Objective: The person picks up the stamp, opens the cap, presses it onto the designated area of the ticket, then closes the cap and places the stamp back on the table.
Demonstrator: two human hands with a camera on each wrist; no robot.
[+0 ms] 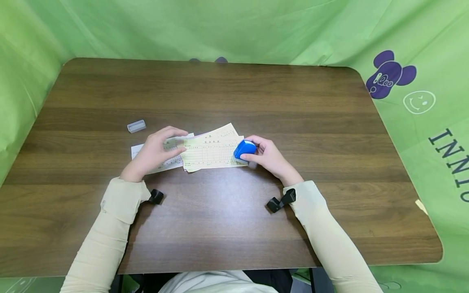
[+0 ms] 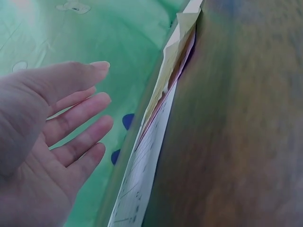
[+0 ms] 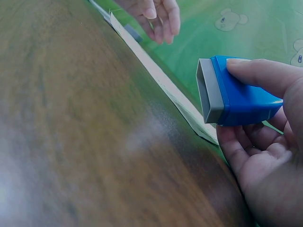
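Observation:
In the head view, my right hand (image 1: 270,155) pinches a blue stamp (image 1: 243,149) between thumb and fingers, over the right end of a fanned stack of printed forms (image 1: 210,155). The right wrist view shows the stamp's grey open end (image 3: 208,92) facing away from the palm. My left hand (image 1: 154,151) holds nothing; its fingers and thumb are spread, with the fingertips close over the left part of the stack. In the left wrist view this hand (image 2: 61,123) has its palm showing, beside slips of white, yellow and pink paper (image 2: 154,127) with slightly lifted edges.
A small clear plastic cap (image 1: 136,126) lies behind the left hand on the brown wooden table (image 1: 220,97). Green cloth (image 1: 234,28) with printed figures hangs around the table. Black wrist cameras (image 1: 280,201) stick out inward from the sleeves.

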